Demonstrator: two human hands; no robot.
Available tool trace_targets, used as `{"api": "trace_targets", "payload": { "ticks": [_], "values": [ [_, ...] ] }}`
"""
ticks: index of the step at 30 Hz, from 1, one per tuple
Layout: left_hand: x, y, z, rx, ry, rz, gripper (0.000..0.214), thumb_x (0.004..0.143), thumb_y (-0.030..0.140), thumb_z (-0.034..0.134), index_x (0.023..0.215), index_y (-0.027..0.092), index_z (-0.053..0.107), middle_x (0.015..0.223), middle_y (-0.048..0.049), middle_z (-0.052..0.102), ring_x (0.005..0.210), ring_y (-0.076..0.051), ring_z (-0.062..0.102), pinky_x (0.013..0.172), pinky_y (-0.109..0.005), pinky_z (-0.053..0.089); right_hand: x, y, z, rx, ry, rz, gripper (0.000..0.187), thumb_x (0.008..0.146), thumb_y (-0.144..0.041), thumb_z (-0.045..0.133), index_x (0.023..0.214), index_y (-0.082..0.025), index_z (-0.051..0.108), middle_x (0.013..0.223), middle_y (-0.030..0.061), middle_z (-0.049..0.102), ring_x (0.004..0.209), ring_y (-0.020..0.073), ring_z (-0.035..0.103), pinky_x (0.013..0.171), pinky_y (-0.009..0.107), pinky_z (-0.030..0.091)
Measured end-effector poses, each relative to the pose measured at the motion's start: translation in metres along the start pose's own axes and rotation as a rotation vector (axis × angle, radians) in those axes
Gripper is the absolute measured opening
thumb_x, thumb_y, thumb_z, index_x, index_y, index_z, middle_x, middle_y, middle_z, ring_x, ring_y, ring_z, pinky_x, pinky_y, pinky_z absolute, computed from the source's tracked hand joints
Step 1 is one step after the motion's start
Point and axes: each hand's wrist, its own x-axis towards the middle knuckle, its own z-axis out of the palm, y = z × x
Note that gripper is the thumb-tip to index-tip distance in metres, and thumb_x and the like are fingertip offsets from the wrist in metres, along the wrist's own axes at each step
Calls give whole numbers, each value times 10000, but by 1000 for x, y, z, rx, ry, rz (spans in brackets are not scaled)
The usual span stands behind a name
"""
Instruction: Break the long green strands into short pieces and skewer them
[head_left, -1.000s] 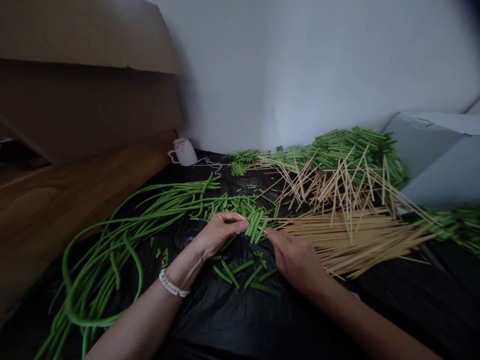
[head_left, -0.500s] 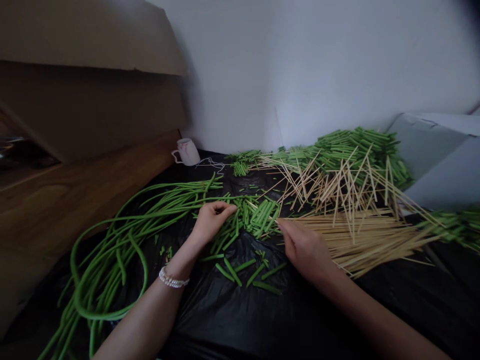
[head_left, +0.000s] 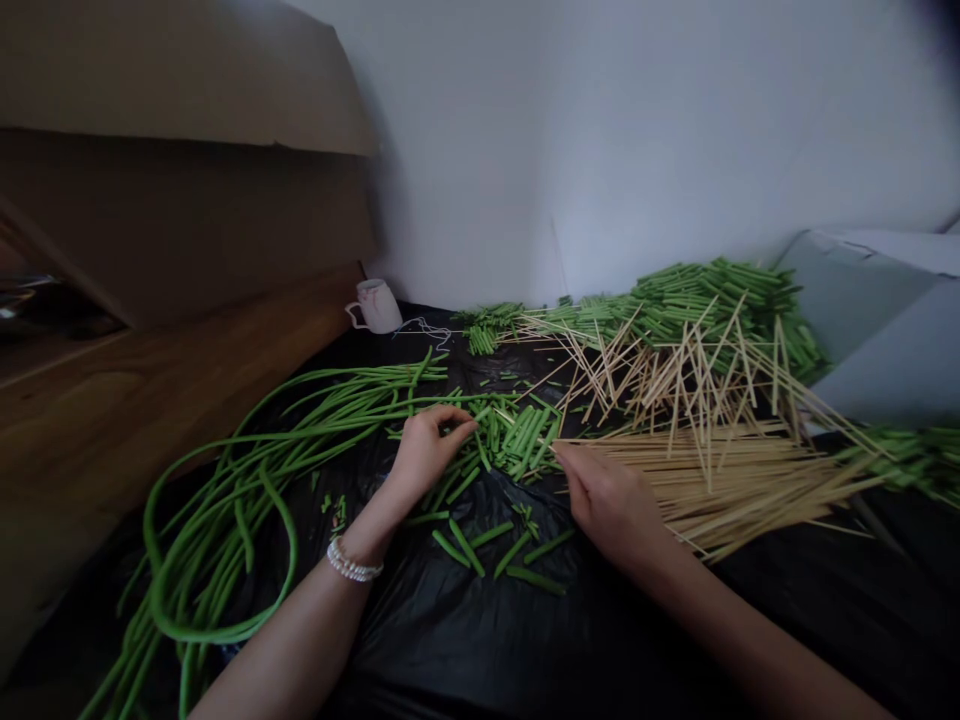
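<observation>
My left hand [head_left: 427,447], a pearl bracelet on its wrist, rests on the black sheet [head_left: 480,640] with curled fingers pinching at cut green bean pieces [head_left: 517,432]. My right hand [head_left: 609,500] lies just right of that small pile, fingers closed at the near ends of a bundle of bamboo skewers [head_left: 720,470]; what it grips is hard to make out. Several loose bean pieces [head_left: 495,545] lie between my wrists. Long uncut beans [head_left: 247,470] sprawl to the left.
A large heap of cut beans [head_left: 697,300] with scattered skewers lies at the back right. A white mug [head_left: 375,305] stands by the wall. A wooden ledge and cardboard box [head_left: 180,200] rise on the left, a grey box [head_left: 885,320] on the right.
My left hand let down the bunch of cut pieces it held raised and now picks at the pile. My right hand shifted slightly right toward the skewer ends.
</observation>
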Motion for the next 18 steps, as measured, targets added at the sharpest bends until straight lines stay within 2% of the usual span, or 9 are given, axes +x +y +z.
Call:
{"api": "trace_targets", "payload": {
  "ticks": [2, 5, 8, 12, 18],
  "values": [
    [1, 2, 1, -274, -1, -94, 191, 730, 345, 723, 791, 164, 715, 782, -30, 706, 729, -165, 608, 720, -277, 437, 0, -1, 0, 4, -9, -3, 297, 930, -144, 423, 1122, -144, 650, 1001, 102, 730, 902, 206, 694, 829, 320, 536],
    [0, 4, 3, -681, -75, -270, 259, 660, 349, 794, 815, 152, 730, 762, -24, 711, 710, -134, 606, 707, -249, 445, -1, -4, 0, 14, -29, -6, 291, 931, -140, 420, 1101, -143, 656, 1004, 105, 727, 890, 207, 696, 815, 313, 536],
    [-1, 5, 6, -933, -132, -380, 280, 597, 314, 848, 794, 146, 742, 755, -23, 714, 724, -114, 614, 717, -225, 449, -1, -6, 1, 11, -50, -3, 291, 929, -139, 418, 1097, -156, 656, 1010, 104, 724, 875, 215, 698, 788, 315, 540],
    [-2, 7, 6, -1029, -159, -434, 275, 566, 280, 872, 774, 147, 752, 748, -24, 718, 703, -96, 614, 689, -204, 453, -2, -7, 2, 8, -58, -12, 310, 920, -124, 411, 1118, -150, 648, 991, 110, 724, 865, 219, 697, 788, 324, 541],
    [-2, 8, 6, -1030, -171, -441, 264, 571, 267, 872, 774, 144, 757, 757, -27, 720, 710, -91, 616, 685, -193, 452, -3, -7, 1, -11, -83, -6, 328, 917, -125, 405, 1138, -155, 645, 966, 105, 724, 836, 205, 697, 775, 304, 533]
  ]
}}
